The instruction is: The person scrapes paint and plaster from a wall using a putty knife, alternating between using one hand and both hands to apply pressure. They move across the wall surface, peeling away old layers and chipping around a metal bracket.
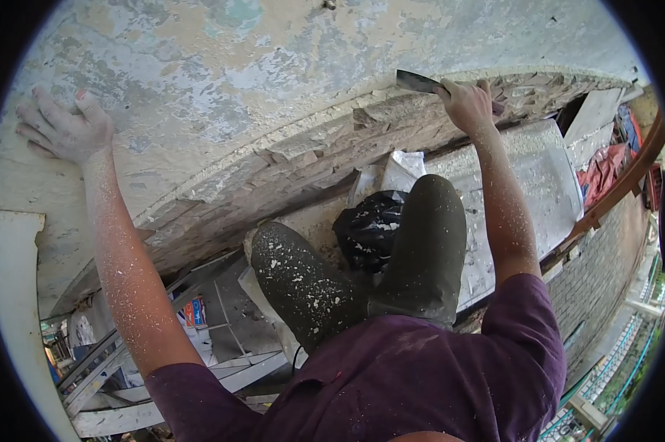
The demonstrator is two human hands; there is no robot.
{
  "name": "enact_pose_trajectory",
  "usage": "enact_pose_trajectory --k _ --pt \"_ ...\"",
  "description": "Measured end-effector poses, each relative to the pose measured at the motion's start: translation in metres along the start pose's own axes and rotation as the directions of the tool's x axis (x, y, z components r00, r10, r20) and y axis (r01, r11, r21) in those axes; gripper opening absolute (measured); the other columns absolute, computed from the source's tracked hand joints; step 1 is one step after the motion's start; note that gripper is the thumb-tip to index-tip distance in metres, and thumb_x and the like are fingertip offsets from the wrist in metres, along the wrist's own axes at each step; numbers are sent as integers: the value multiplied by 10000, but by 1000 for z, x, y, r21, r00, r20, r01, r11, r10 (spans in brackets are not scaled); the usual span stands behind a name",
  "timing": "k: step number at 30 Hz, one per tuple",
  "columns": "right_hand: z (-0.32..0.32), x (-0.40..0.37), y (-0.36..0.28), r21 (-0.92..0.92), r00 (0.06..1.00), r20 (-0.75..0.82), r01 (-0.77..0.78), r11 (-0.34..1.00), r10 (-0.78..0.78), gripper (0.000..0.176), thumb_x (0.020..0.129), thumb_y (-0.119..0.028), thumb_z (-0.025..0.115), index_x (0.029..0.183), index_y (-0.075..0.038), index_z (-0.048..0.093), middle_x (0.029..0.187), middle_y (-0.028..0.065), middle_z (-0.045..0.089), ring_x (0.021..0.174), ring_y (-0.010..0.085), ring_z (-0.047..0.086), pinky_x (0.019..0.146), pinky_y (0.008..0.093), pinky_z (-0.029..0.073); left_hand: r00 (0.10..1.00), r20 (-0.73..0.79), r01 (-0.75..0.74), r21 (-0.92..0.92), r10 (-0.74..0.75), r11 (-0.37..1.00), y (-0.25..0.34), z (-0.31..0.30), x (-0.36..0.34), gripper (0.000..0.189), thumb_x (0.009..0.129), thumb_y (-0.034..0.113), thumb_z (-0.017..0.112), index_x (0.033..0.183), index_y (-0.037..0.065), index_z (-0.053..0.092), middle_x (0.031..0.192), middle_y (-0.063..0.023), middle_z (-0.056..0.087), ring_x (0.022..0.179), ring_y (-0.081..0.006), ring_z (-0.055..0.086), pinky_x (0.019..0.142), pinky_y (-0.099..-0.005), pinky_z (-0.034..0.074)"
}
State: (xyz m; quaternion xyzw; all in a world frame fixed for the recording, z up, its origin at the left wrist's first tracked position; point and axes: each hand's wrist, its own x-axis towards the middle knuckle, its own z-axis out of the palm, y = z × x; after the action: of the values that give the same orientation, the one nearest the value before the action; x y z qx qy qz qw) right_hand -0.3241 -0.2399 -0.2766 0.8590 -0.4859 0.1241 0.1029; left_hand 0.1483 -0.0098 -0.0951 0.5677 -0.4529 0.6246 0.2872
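Note:
My right hand (468, 107) is closed round the handle of a scraper (416, 82). The scraper's dark flat blade points left, close to the wall near its broken lower edge; whether it touches cannot be made out. At the far left, my left hand (65, 127) lies with fingers spread against the wall (222, 96), whose paint is patchy and flaking. White dust and paint chips cover both forearms. Along the wall's bottom runs a rough, crumbling ledge (303, 151).
Between my knees lies a black plastic bag (369, 230) with chips on it. A pale, chip-strewn panel (524, 191) is on the right, beside a rusty brown beam (616, 199). Metal frame bars (236, 376) and clutter lie lower down at left. Red cloth (603, 173) hangs at far right.

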Motion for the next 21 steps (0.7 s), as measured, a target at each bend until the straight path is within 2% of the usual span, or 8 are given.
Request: enact_pose_trajectory --k 2,4,6,7,10,14,15,21 --pt "-3 -1 8 76 999 37 13 997 -16 263 938 -361 464 961 -154 625 788 94 663 770 262 638 878 424 312 1000 6 -6 -10 6 1000 1 1 0 695 870 578 376 1385 111 369 1425 -291 270 1313 -530 204 999 -675 142" --pt "10 11 9 155 999 -36 -4 988 9 289 959 -381 433 955 -167 627 721 59 641 686 212 629 908 422 313 1000 11 -12 -7 12 1000 -1 -1 0 704 869 580 377 1387 104 363 1431 -297 257 1318 -531 191 1003 -674 134" --pt "1 22 -24 119 968 227 83 989 -109 320 975 -398 390 945 -183 626 666 11 612 605 149 589 936 427 313 1000 20 1 -15 -1 1000 2 -1 1 717 869 582 374 1388 87 356 1435 -302 245 1325 -531 175 1003 -678 131" --pt "-3 20 -40 69 952 249 165 984 -177 354 981 -425 353 946 -198 624 638 -23 583 575 107 552 946 421 308 1000 20 1 -17 -1 1000 3 -2 0 717 869 582 374 1388 87 356 1435 -302 245 1325 -531 175 1003 -678 131" --pt "-10 24 -27 57 980 187 61 997 -70 352 975 -435 363 959 -200 625 656 -15 599 589 112 565 949 408 301 1000 31 -1 5 1 1000 -1 0 0 726 868 588 373 1389 82 353 1431 -305 249 1322 -534 177 1000 -683 137" --pt "16 14 -55 130 987 65 137 982 -146 347 965 -454 384 969 -203 623 699 -12 628 612 114 577 924 397 306 1000 29 2 9 -2 1000 -1 -1 0 731 867 601 362 1385 85 360 1424 -307 259 1313 -543 189 992 -691 144" --pt "5 12 -74 120 972 180 131 984 -152 358 966 -460 371 970 -204 621 722 -7 641 617 121 580 915 392 311 1000 21 8 2 -8 1000 1 0 0 726 868 600 358 1382 88 363 1420 -308 265 1308 -545 196 990 -693 145" --pt "-17 13 -103 126 959 258 90 988 -120 346 978 -425 355 983 -201 619 713 16 641 637 141 614 986 432 296 999 -41 -16 -2 16 1000 -1 4 1 712 872 612 316 1370 106 382 1394 -305 307 1286 -549 232 971 -687 169"
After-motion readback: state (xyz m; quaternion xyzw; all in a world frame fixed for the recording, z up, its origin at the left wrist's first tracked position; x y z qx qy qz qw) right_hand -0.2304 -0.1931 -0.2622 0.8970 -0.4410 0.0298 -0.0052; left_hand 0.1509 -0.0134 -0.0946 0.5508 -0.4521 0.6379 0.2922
